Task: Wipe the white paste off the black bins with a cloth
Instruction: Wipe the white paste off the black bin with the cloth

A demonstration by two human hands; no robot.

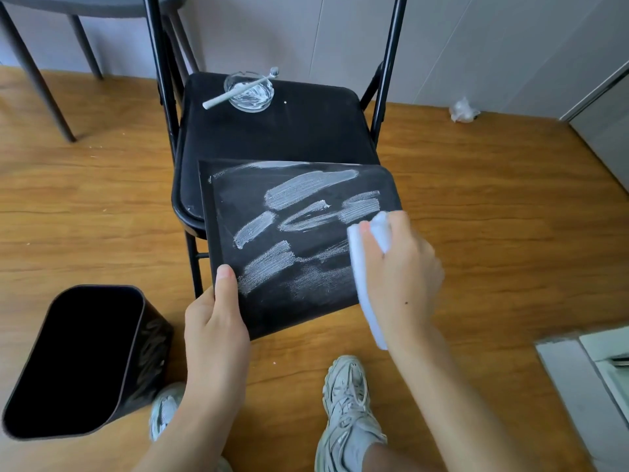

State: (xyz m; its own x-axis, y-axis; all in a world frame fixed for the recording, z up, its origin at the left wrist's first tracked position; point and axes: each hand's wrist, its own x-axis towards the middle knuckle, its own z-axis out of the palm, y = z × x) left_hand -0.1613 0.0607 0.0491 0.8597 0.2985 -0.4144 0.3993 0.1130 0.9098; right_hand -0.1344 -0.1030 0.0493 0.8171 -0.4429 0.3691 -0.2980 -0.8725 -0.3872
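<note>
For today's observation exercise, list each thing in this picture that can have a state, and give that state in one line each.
Held bin: lying on its side on the chair, streaked with white paste.
Floor bin: tilted, opening towards the camera, faint smears on its side.
Cloth: bunched, pressed to the held bin.
Left hand: grips the held bin's edge.
Right hand: holds the cloth.
Glass dish: upright, paste inside.
Toothbrush: lying across the dish.
Folding chair: unfolded.

No readable text, labels, brands, numbers or signs appear on anything here.
</note>
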